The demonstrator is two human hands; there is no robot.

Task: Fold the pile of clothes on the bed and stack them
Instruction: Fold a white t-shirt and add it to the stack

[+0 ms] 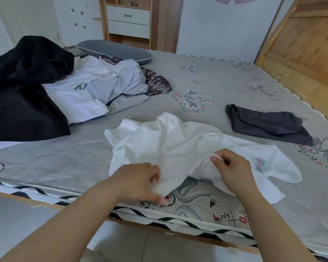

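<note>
White garment lies crumpled and unfolded on the near part of the mattress, close to the front edge, between both hands; faint coloured print shows through the fabric on its right side. Left hand grips the garment's near lower edge, fingers curled around the cloth, index finger pointing down toward the mattress border. Right hand pinches a raised fold of the same garment between thumb and curled fingers, lifting that fold slightly off the bed. Folded dark grey garment sits flat to the right, behind the white one, apart from it. Unfolded pile at far left of the bed: white and light grey pieces tangled together, one with green lettering, a dark patterned piece sticking out on its right side. Large black garment is draped over the pile's left part and runs down to the left edge. Grey pillow at the head of the bed, just behind the pile. Wooden nightstand with white drawers stands beyond the pillow; wooden panelling at far right
</note>
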